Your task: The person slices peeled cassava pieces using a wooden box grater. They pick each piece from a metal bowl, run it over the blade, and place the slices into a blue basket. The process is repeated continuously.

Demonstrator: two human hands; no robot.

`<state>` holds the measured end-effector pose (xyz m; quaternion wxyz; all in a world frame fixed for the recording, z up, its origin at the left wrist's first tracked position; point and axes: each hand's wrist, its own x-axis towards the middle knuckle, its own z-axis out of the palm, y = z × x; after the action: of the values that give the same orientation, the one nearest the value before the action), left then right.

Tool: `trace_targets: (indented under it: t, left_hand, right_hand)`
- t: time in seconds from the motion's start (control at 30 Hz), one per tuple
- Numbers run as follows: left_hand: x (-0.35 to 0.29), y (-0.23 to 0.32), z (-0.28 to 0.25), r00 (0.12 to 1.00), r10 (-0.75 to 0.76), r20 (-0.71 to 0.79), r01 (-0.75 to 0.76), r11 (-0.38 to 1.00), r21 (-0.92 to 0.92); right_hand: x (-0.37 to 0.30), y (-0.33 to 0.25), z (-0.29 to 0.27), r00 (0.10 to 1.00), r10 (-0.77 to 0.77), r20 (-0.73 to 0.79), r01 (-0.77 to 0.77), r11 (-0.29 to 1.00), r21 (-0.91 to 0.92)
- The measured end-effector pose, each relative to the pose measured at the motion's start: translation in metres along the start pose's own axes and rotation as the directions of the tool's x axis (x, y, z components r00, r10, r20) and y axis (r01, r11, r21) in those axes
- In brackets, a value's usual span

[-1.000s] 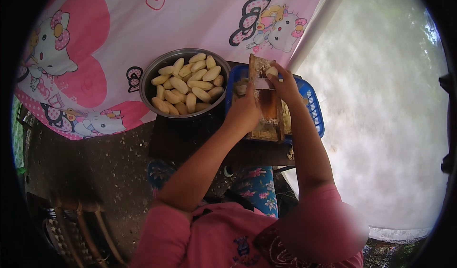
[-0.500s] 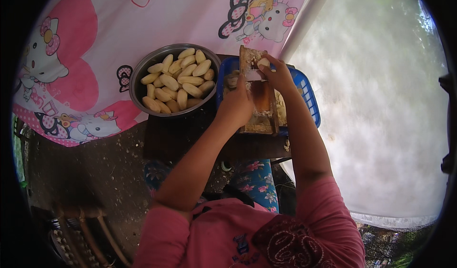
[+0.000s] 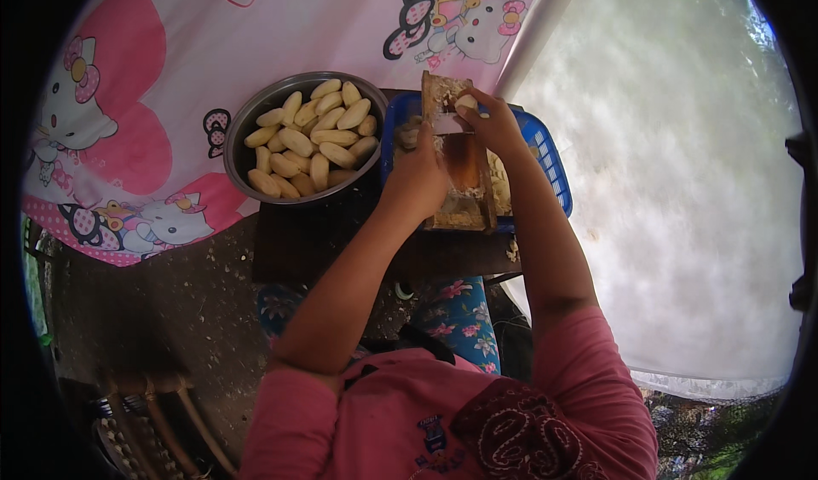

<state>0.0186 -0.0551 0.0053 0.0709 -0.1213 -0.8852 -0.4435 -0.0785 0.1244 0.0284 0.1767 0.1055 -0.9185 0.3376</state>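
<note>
1. Nearest, the dark table (image 3: 341,245) had its front edge just beyond the floral trousers (image 3: 452,314).
2. The left hand (image 3: 417,177) gripped the left side of a wooden slicer (image 3: 464,160) over a blue plastic basket (image 3: 552,152).
3. Over the last second the whole view had shifted, yet the right hand (image 3: 497,126) kept its place at the slicer's upper half, fingers curled round a pale peeled banana piece (image 3: 466,102). That suggested the same piece was still being worked.
4. The piece lay at the right hand's ten o'clock, between its fingers, and at the left hand's one o'clock.
5. Pale slices (image 3: 500,186) lay in the basket, at the right hand's six o'clock.
6. A metal bowl (image 3: 241,122) of peeled bananas (image 3: 296,142) stood between the left hand's nine and ten o'clock, its fill seemingly unchanged.
7. Farther off, at eleven o'clock, hung a printed pink curtain (image 3: 196,20).
</note>
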Motion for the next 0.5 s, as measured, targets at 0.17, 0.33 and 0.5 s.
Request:
trace_targets:
  t: [0.17, 0.33, 0.5]
  left_hand:
    - [-0.001, 0.003, -0.001, 0.999, -0.048, 0.007, 0.049, 0.998, -0.043]
    - [0.000, -0.001, 0.003, 1.000, 0.006, -0.013, -0.006, 1.000, -0.024]
    - [0.001, 0.002, -0.001, 1.000, -0.011, 0.024, 0.012, 1.000, -0.008]
  right_hand:
    - [-0.079, -0.020, -0.017, 0.980, -0.201, -0.016, 0.199, 0.976, -0.087]
    - [-0.079, -0.010, -0.014, 0.993, -0.119, -0.022, 0.118, 0.992, -0.048]
    - [0.000, 0.006, 0.003, 0.997, 0.073, -0.014, -0.072, 0.993, 0.096]
